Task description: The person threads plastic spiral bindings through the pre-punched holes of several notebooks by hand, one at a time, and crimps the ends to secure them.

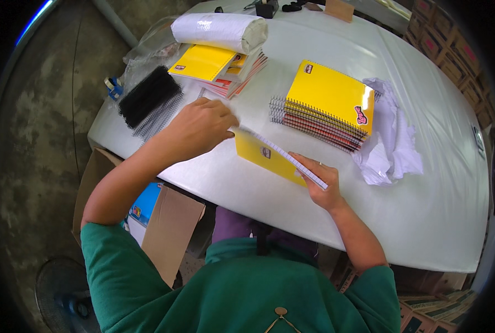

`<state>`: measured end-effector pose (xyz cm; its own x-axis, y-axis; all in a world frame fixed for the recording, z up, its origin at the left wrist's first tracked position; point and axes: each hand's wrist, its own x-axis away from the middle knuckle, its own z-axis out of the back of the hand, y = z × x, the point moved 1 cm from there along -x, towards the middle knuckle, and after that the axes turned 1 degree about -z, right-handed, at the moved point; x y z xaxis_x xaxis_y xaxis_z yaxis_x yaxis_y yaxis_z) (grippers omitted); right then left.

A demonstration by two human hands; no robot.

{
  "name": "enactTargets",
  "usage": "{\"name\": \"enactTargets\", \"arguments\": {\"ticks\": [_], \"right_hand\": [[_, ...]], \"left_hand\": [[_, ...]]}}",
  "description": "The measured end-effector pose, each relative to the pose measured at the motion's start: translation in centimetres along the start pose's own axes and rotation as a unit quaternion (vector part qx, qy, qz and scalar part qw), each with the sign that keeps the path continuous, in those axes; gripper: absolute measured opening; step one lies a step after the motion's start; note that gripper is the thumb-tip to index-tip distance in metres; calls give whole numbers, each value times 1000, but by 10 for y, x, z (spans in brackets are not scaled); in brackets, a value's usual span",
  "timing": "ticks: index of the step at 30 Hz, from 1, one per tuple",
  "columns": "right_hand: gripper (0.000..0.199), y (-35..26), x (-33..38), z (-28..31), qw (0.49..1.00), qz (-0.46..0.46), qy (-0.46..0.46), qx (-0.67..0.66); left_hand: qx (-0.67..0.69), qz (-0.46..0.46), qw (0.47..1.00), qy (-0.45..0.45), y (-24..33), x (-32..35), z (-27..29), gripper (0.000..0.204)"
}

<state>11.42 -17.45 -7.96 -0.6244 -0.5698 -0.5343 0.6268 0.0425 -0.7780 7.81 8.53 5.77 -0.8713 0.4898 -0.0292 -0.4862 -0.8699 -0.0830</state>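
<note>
A yellow-covered notebook (pixel 264 154) without a spiral stands tilted on its edge on the white table (pixel 247 188), held between both hands. My left hand (pixel 203 125) grips its upper left corner. My right hand (pixel 318 180) holds its lower right end, fingers along the punched edge. Just beyond it lies a stack of bound yellow spiral notebooks (pixel 328 102).
A bundle of black spiral coils (pixel 149 100) lies at the table's left edge. Another notebook stack (pixel 219 67) sits under a white wrapped roll (pixel 219 30). Crumpled white paper (pixel 389 141) lies right. An open cardboard box (pixel 153 222) stands below the table; a fan (pixel 64 294) is on the floor.
</note>
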Motion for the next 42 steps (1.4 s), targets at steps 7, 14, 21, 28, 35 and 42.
{"name": "enactTargets", "arguments": {"ticks": [7, 14, 21, 28, 35, 42], "right_hand": [[49, -11, 6, -6, 1000, 19, -8, 5], [48, -12, 16, -14, 996, 82, -22, 29], [45, -8, 1, -6, 993, 107, -11, 46], [45, -13, 6, -5, 995, 96, -18, 28], [47, -17, 5, -11, 988, 148, -37, 6], [46, -21, 9, -14, 995, 95, -36, -15]], "left_hand": [[-108, 74, 918, 375, 14, 7, -51, 84], [-124, -23, 864, 488, 13, 25, -87, 111], [83, -62, 970, 218, 38, 53, -187, 106], [59, -22, 921, 385, 54, 31, -157, 89], [29, 23, 844, 535, 31, 18, -131, 96], [-36, 19, 826, 562, 7, 24, -170, 97]]}}
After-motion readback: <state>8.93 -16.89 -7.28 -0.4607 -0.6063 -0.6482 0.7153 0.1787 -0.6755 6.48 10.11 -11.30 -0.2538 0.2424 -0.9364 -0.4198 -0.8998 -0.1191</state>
